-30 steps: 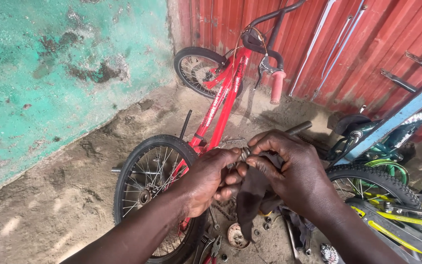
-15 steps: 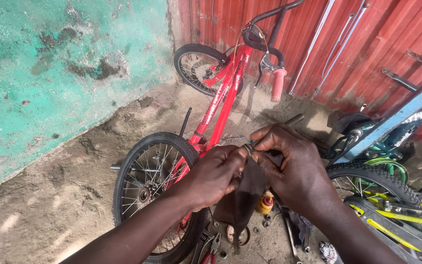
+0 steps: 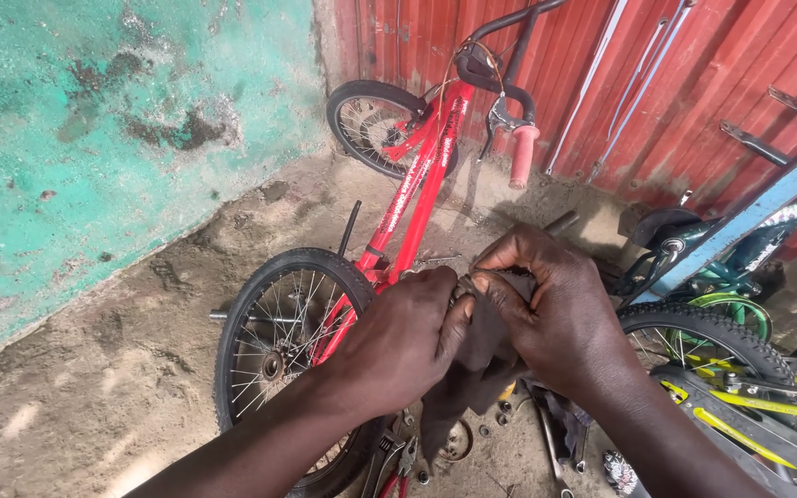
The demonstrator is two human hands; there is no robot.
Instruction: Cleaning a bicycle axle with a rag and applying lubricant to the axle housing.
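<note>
My left hand (image 3: 403, 337) and my right hand (image 3: 555, 314) meet in the middle of the view, fingers closed together around a dark rag (image 3: 472, 378) that hangs down between them. A small metal part is pinched between the fingertips of both hands inside the rag; most of it is hidden. Under the hands lies a small red bicycle (image 3: 417, 198), its rear wheel (image 3: 279, 346) just left of my left wrist.
Small metal parts and tools (image 3: 458, 447) lie on the dirt ground below the hands. A blue and green bicycle (image 3: 740, 240) and a yellow one (image 3: 758, 410) stand at the right. A red corrugated wall (image 3: 694, 83) is behind, a teal wall (image 3: 94, 138) at left.
The hands have stayed together and shifted slightly in the view. The metal part seen between the fingers earlier is now mostly covered by the rag and fingertips.
</note>
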